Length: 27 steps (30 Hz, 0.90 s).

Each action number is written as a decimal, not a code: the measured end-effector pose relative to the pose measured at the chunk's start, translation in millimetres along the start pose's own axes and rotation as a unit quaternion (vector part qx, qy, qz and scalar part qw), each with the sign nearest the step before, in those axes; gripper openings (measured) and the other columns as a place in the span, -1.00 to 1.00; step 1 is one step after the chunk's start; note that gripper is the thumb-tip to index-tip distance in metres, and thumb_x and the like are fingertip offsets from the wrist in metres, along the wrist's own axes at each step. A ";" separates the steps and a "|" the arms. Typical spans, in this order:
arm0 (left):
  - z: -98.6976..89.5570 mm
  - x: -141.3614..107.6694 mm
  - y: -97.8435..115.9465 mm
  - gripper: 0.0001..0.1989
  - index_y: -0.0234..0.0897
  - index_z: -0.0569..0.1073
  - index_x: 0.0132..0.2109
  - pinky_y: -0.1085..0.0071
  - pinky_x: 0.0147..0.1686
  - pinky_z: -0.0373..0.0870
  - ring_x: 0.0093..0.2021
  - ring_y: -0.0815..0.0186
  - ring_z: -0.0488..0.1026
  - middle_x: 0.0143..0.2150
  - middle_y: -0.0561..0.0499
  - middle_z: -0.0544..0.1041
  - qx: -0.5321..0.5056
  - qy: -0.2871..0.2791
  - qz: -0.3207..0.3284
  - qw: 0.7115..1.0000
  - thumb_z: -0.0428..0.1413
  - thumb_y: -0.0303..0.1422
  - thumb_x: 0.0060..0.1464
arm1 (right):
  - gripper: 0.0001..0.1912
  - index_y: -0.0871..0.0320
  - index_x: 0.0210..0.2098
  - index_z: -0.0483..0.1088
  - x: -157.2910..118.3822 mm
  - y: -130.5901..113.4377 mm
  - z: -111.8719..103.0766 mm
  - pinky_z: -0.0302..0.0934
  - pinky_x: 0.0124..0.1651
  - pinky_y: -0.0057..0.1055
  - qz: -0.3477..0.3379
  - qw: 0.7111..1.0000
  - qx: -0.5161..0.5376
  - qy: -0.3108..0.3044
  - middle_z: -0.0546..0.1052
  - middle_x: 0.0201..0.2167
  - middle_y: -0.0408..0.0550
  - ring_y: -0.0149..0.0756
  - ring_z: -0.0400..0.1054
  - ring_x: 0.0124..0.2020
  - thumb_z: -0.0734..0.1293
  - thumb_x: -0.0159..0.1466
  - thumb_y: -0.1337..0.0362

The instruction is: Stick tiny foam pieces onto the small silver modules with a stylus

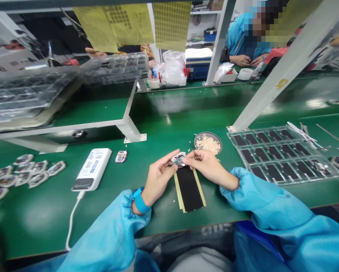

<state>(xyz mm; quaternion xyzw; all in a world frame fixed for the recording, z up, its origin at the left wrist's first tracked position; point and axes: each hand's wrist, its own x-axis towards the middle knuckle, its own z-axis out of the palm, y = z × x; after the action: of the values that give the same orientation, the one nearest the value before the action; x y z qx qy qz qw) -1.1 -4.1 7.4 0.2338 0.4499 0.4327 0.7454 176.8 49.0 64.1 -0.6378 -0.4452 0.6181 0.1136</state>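
Observation:
My left hand (158, 178) pinches a small electronic module (178, 159) with a shiny metal and white body. My right hand (208, 169) closes on thin black tweezers (194, 150), and its fingers touch the module from the right. Below my hands lies a black adhesive strip on a yellowish backing (189, 189). A round dish of small beige pieces (208, 143) sits just above them. A clear tray of black pads (279, 155) lies to the right. The tweezer tips are partly hidden near the module.
A white power bank (92, 169) with a white cable lies left of my hands, near a small device (121, 156). Several similar modules (25, 173) lie at the far left. White metal shelf legs (130, 129) and clear trays stand ahead. A co-worker's hands (245, 60) work beyond.

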 end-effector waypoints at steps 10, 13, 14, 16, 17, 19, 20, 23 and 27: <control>5.3 -2.1 0.3 -0.49 -0.19 0.51 0.19 0.47 -0.34 0.37 -0.41 0.44 0.33 0.03 -0.08 0.57 0.190 0.049 0.056 0.979 0.26 -0.24 0.09 | -0.58 0.25 -0.41 0.48 0.0 -0.5 -1.1 0.09 -0.44 -0.47 0.021 1.000 0.017 0.015 0.43 -0.57 -0.15 -0.49 0.21 -0.56 0.50 0.10 -0.03; 5.1 -3.7 4.0 -0.55 -0.15 0.54 0.16 0.45 -0.34 0.35 -0.43 0.43 0.28 -0.06 -0.04 0.60 0.259 0.058 0.104 0.958 0.24 -0.24 0.12 | -0.60 0.24 -0.42 0.46 0.6 3.3 -1.0 0.06 -0.48 -0.48 0.031 0.999 0.027 0.014 0.41 -0.58 -0.16 -0.50 0.18 -0.57 0.49 0.11 -0.02; 4.7 -4.0 4.3 -0.56 -0.14 0.54 0.16 0.45 -0.33 0.35 -0.43 0.42 0.29 -0.08 -0.03 0.61 0.273 0.057 0.110 0.954 0.24 -0.23 0.13 | -0.61 0.24 -0.42 0.45 0.7 4.8 -0.7 0.09 -0.46 -0.47 0.027 0.999 0.028 0.014 0.43 -0.56 -0.14 -0.49 0.20 -0.55 0.49 0.12 0.00; 3.7 -3.7 3.6 -0.54 -0.14 0.54 0.16 0.44 -0.31 0.39 -0.40 0.41 0.35 -0.08 -0.03 0.61 0.271 0.059 0.098 0.956 0.25 -0.22 0.12 | -0.66 0.24 -0.37 0.45 0.5 7.6 0.4 0.16 -0.39 -0.47 -0.005 0.999 0.023 0.030 0.48 -0.47 -0.11 -0.46 0.28 -0.47 0.51 0.10 0.07; 3.3 -3.1 2.7 -0.52 -0.15 0.53 0.17 0.43 -0.28 0.42 -0.36 0.39 0.40 -0.06 -0.03 0.61 0.246 0.059 0.081 0.964 0.26 -0.21 0.10 | -0.66 0.23 -0.30 0.45 0.2 8.7 1.2 0.17 -0.37 -0.48 -0.027 0.999 0.019 0.043 0.50 -0.40 -0.10 -0.46 0.30 -0.43 0.52 0.09 0.12; 3.0 -1.2 0.9 -0.47 -0.20 0.52 0.18 0.38 -0.16 0.50 -0.23 0.32 0.52 -0.01 -0.06 0.60 0.155 0.047 0.034 0.986 0.30 -0.21 0.05 | -0.59 0.20 -0.15 0.42 -1.0 10.6 3.4 0.14 -0.41 -0.50 -0.066 0.996 0.010 0.060 0.51 -0.27 -0.08 -0.49 0.26 -0.45 0.54 0.08 0.18; 3.2 -0.1 0.3 -0.45 -0.24 0.52 0.17 0.35 -0.09 0.52 -0.16 0.27 0.55 0.02 -0.08 0.60 0.102 0.037 0.010 0.994 0.32 -0.22 0.02 | -0.57 0.19 -0.11 0.41 -1.7 11.3 4.7 0.10 -0.45 -0.50 -0.076 0.995 0.006 0.060 0.50 -0.25 -0.09 -0.52 0.21 -0.48 0.53 0.09 0.19; 4.6 2.5 0.1 -0.44 -0.32 0.53 0.14 0.29 0.01 0.55 -0.10 0.23 0.58 0.03 -0.15 0.59 -0.008 0.011 -0.036 0.999 0.36 -0.27 -0.03 | -0.63 0.18 -0.13 0.42 -3.5 13.2 9.8 0.03 -0.54 -0.51 -0.073 0.996 0.019 0.042 0.49 -0.27 -0.09 -0.56 0.13 -0.57 0.49 0.14 0.16; 7.1 2.8 -1.0 -0.55 -0.31 0.58 0.03 0.35 -0.02 0.57 -0.08 0.25 0.57 0.05 -0.15 0.55 -0.026 0.015 -0.002 1.000 0.36 -0.31 -0.03 | -0.61 0.16 -0.14 0.43 -3.3 14.5 15.9 0.31 -0.32 -0.45 -0.062 0.994 0.088 0.018 0.53 -0.23 -0.06 -0.41 0.41 -0.38 0.51 0.12 0.13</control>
<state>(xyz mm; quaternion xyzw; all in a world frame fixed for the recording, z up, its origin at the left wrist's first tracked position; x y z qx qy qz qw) 6.2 -1.9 8.7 0.2070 0.4498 0.4465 0.7453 169.3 31.9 52.9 -0.6073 -0.4261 0.6350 0.2152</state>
